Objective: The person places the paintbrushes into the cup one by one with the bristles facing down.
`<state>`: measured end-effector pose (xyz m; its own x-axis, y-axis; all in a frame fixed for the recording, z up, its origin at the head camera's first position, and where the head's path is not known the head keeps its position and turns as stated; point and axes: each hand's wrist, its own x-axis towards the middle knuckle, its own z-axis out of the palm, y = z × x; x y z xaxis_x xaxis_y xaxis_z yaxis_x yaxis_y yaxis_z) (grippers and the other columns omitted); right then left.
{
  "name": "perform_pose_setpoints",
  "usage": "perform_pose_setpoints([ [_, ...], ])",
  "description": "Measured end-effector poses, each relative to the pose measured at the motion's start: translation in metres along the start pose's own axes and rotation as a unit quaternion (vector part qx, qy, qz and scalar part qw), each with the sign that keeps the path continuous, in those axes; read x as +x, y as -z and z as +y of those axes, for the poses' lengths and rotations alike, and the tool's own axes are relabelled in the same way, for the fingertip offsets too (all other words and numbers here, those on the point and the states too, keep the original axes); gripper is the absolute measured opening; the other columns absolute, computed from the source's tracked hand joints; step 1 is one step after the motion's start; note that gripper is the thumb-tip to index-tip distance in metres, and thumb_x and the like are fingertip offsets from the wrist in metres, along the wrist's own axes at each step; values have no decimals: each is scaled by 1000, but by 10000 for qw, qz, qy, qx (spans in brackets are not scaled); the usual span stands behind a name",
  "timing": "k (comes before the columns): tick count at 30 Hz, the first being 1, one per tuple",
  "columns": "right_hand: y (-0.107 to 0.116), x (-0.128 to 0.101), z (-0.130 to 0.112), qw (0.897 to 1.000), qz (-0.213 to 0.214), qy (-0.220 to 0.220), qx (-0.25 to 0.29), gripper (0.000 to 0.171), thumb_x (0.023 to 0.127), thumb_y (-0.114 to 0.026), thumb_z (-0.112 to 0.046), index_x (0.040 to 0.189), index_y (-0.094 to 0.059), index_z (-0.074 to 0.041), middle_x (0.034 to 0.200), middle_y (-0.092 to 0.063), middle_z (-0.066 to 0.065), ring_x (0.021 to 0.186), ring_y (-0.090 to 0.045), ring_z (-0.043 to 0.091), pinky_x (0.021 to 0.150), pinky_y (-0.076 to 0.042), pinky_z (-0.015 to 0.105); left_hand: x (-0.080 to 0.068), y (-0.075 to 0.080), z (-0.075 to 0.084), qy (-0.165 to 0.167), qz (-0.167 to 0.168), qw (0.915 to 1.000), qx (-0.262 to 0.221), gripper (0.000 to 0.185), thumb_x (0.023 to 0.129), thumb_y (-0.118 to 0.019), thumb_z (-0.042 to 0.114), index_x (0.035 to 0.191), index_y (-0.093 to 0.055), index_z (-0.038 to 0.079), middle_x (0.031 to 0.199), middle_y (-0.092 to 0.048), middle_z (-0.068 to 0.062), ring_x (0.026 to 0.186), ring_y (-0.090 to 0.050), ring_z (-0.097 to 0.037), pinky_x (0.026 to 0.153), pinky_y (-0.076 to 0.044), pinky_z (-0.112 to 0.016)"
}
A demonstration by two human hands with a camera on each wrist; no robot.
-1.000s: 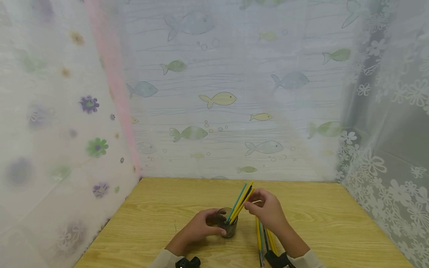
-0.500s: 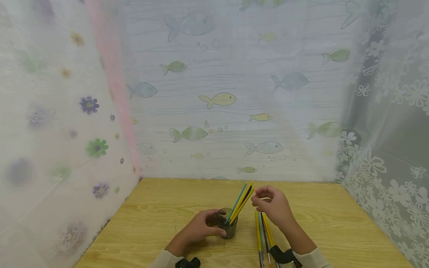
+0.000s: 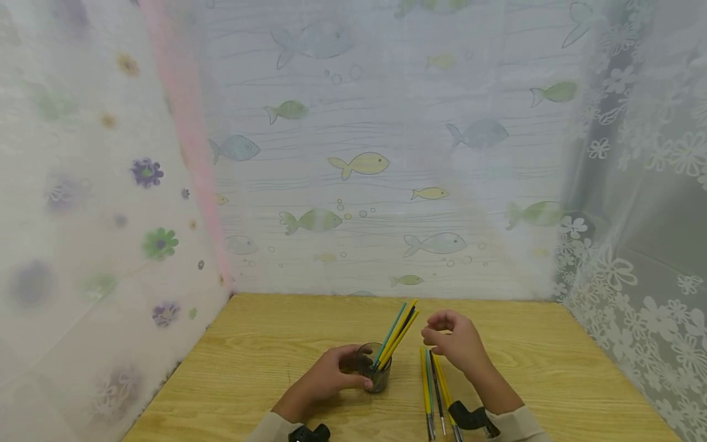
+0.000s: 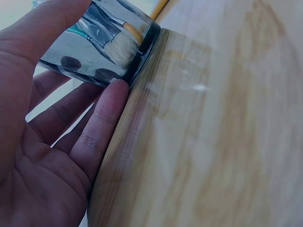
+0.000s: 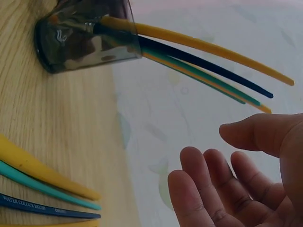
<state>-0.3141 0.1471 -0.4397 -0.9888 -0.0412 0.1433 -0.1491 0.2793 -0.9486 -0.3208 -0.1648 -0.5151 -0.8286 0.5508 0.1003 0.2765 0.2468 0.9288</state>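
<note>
My left hand (image 3: 330, 373) holds a smoky see-through cup (image 3: 378, 382), thumb on the near side and fingers around the far side. Several paintbrushes (image 3: 399, 336) with yellow, teal and dark blue handles lean to the right in it, handles up. Through the cup's wall the left wrist view shows their pale bristles (image 4: 121, 50) at the bottom. My right hand (image 3: 456, 341) hovers just right of the handle ends, its fingers loosely bent and holding nothing. Beneath it, more paintbrushes (image 3: 432, 388) lie side by side on the table, bristles toward me.
The wood-grain table (image 3: 265, 331) reaches back to a curtain (image 3: 309, 184) printed with fish. Flower-patterned sheets stand along both sides. Black wrist-camera mounts (image 3: 468, 415) sit at the cuffs, the right one overlapping the loose brushes in the head view.
My right hand has moved away from the brush handles toward the right, uncovering more of the brushes on the table. The left hand and cup have stayed in place.
</note>
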Motion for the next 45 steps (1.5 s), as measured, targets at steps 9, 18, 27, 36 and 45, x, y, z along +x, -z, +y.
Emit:
perform_pose_setpoints([
  [9,2,3,9,9998,3,-189,-92,29,93,-78,-16,114,-65,0,107,-70,13,87,-74,21,76,-64,41,1,1,-2,-15,-25,10000,-92,60,93,-81,29,147,-58,16,132,-70,1,120,-67,-18,97,-54,-25],
  [18,6,2,16,9971,-277,-493,-507,35,91,-80,-15,116,-64,3,109,-68,15,92,-70,25,75,-63,41,1,1,-1,-17,-26,10000,-40,58,93,-81,27,146,-59,16,131,-70,2,119,-67,-18,96,-55,-26],
  [27,10,1,21,9940,-460,-645,-750,42,91,-78,-10,123,-60,9,116,-66,23,92,-72,28,77,-63,43,0,1,1,-42,-19,10000,-7,57,93,-80,27,146,-59,18,131,-70,2,120,-67,-18,97,-54,-26],
  [36,12,5,30,9907,-483,-868,-934,44,90,-80,-12,123,-61,10,114,-67,23,88,-72,27,74,-63,41,0,0,0,-5,-13,10000,13,58,93,-81,30,145,-60,21,131,-70,3,120,-67,-17,97,-54,-26],
  [45,14,5,35,9872,-529,-967,-1150,40,89,-79,-11,120,-63,10,103,-68,18,81,-69,24,69,-62,38,0,1,1,-29,-21,10000,26,58,93,-81,31,146,-59,21,131,-70,3,120,-67,-16,98,-54,-25],
])
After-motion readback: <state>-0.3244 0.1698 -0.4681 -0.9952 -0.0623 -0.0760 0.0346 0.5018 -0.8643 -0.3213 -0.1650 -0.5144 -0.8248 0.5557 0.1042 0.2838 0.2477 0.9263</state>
